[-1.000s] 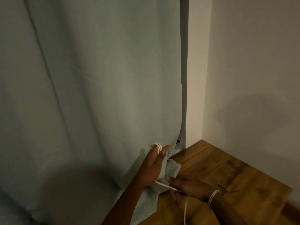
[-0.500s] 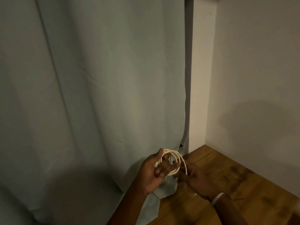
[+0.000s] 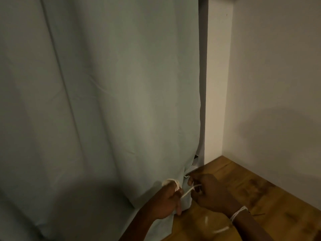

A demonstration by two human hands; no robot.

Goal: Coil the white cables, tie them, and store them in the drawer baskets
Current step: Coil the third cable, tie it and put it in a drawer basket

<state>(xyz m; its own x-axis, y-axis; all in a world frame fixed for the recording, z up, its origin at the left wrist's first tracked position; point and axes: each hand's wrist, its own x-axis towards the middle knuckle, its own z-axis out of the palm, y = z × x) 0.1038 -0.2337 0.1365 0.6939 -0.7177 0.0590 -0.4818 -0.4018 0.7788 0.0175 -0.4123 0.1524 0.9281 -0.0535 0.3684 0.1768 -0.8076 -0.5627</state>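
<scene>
Now the loops that stood open as a wide ring between the two hands half a second ago are drawn tight again: the white cable (image 3: 172, 184) sits as a small bundle of turns over the top of the left hand (image 3: 166, 200), whose fingers are curled round it in a fist, much as it did a second ago. From that fist one free strand runs up and to the right into the right hand (image 3: 207, 191), which has moved from behind the ring to just beside the left hand and pinches the strand between thumb and bent fingers, so the stretch between the hands is taut and straight. Both hands work low in the view, in front of the lower hem of the curtain (image 3: 112, 101) and above the near-left part of the wooden surface (image 3: 260, 193). The cable is thin, round and smooth, pale cream in the dim light. A band (image 3: 238, 213) of similar white cord circles the right wrist. The curtain is a matte grey-green cloth hanging in long soft folds with faint creases. The wood is glossy, warm brown and streaked with darker grain, and it meets a plain, flat wall (image 3: 278, 75) along its far edge.
</scene>
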